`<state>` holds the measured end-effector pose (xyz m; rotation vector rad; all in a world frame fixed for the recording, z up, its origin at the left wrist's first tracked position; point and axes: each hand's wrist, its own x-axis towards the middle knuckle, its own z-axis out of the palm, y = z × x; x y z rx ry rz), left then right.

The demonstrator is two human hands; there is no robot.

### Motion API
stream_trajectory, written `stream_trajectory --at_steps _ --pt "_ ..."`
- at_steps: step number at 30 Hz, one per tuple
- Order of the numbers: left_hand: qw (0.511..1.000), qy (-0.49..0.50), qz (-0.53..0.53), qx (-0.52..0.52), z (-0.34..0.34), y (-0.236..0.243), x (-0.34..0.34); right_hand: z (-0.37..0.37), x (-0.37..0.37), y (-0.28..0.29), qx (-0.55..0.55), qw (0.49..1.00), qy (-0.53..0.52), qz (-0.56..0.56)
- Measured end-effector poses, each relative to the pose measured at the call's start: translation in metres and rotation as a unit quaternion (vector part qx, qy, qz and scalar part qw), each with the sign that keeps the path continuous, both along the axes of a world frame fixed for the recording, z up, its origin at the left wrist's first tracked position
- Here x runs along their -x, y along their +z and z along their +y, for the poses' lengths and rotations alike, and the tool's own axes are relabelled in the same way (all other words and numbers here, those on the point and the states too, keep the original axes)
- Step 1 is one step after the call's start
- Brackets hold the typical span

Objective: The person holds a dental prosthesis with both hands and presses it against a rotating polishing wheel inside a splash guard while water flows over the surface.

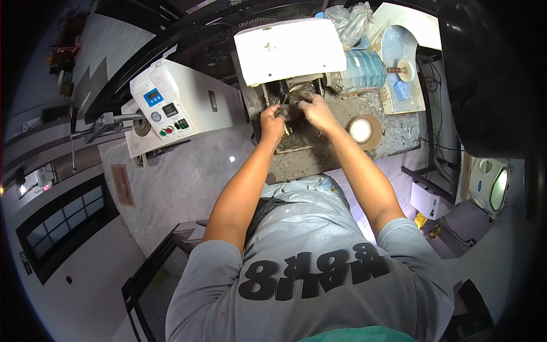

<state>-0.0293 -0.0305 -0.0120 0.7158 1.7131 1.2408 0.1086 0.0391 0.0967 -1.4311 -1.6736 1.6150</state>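
Observation:
Under a white hinged-looking cover [289,48] sits a dark, grimy machine housing [293,134] on a mud-smeared bench. My left hand [272,121] is closed at the housing's left side, its thumb and fingers on a small dark piece that I cannot make out. My right hand [316,114] is bent with its fingertips closed in the dark middle of the housing; what they grip is hidden. A round cardboard-coloured container with white contents [362,130] stands just right of my right wrist. A clear blue water jug [364,71] lies on its side behind it.
A white control box [176,102] with buttons and gauges stands at the left. A pale basin [401,97] with a spindle wheel [405,70] is at the back right, crumpled plastic [347,23] behind the cover. A white cabinet with a round window [487,185] sits at the far right.

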Motion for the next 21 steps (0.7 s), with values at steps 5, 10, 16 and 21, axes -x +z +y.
stream_trajectory --at_steps 5,10,16,21 --pt "0.963 0.092 -0.254 -0.002 0.016 0.001 -0.002 0.013 -0.013 -0.015 -0.133 0.974 0.052 -0.176" --pt "0.942 0.146 -0.304 -0.004 0.042 0.005 -0.013 0.023 -0.007 -0.073 -0.121 0.976 -0.003 -0.182" --pt "0.898 0.279 -0.316 0.128 0.063 0.000 -0.006 0.024 0.017 -0.071 -0.183 0.967 -0.090 -0.153" --pt "0.915 0.215 -0.316 0.131 0.061 -0.011 -0.002 0.020 0.010 -0.072 -0.132 0.978 -0.098 -0.129"
